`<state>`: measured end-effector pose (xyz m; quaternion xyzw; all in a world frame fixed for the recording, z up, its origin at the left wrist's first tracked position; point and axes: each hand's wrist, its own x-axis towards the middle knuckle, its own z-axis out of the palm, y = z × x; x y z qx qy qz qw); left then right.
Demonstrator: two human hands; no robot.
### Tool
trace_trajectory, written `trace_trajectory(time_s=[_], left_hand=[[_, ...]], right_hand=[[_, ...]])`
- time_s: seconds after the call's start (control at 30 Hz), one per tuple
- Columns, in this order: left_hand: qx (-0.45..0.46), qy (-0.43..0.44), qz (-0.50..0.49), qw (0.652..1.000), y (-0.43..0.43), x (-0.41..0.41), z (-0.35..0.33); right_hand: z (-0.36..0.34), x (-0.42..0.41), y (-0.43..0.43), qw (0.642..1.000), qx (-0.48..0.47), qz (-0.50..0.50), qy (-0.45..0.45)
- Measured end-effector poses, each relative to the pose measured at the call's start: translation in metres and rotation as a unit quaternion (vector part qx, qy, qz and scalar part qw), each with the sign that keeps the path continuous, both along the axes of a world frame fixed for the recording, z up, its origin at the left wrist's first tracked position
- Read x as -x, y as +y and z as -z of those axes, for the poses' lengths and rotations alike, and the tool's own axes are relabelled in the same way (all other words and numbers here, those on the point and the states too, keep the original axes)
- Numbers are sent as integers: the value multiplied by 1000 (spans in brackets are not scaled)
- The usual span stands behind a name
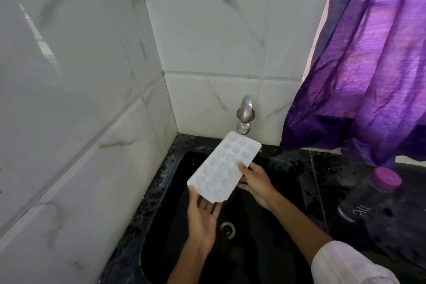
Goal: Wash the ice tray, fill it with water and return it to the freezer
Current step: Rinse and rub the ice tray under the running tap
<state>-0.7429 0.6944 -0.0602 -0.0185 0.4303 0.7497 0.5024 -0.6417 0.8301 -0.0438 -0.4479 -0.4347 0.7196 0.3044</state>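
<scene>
Rinsing seems the step in hand: the right hand [255,182] pinches the tray [224,168] by its side edge, thumb on top, over the sink [159,193] under the running tap [245,110], the left hand [204,214] spread beneath its near end; next, level it to fill.

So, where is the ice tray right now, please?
Head view, centre: the right hand holds the ice tray over the black sink, far end under the tap.

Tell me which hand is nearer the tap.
Right. The right hand grips the ice tray by its side edge, partway toward the tap; the left hand lies open under the tray's near end, farther back.
</scene>
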Motion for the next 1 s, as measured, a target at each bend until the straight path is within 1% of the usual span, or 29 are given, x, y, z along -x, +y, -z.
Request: trace_trajectory(time_s=[0.07, 0.17, 0.3, 0.4, 0.5, 0.57, 0.63, 0.77, 1.0], left_hand=[[27, 13, -7, 1000, -1, 14, 4], [64, 92, 47, 993, 5, 27, -3], [78, 180, 106, 975, 13, 33, -16], [90, 216, 98, 967, 16, 33, -20], [100, 230, 76, 965, 17, 29, -19], [110, 234, 63, 964, 18, 26, -16], [116, 235, 57, 963, 17, 22, -15], [116, 253, 58, 959, 12, 16, -15], [100, 250, 60, 961, 6, 6, -15]], right_hand=[[-2, -2, 5, 1000, -22, 0, -20], [-4, -2, 11, 998, -39, 2, -47], [-5, 0, 17, 997, -52, 2, -62], [-6, -1, 21, 997, -47, -10, -68], [-2, 1, 24, 992, -62, 5, -110], [-1, 0, 23, 982, -100, 27, -159], [-3, -3, 18, 965, -163, 26, -201], [-1, -6, 13, 926, -268, -28, -265], [3, -12, 12, 889, -312, -79, -327]])
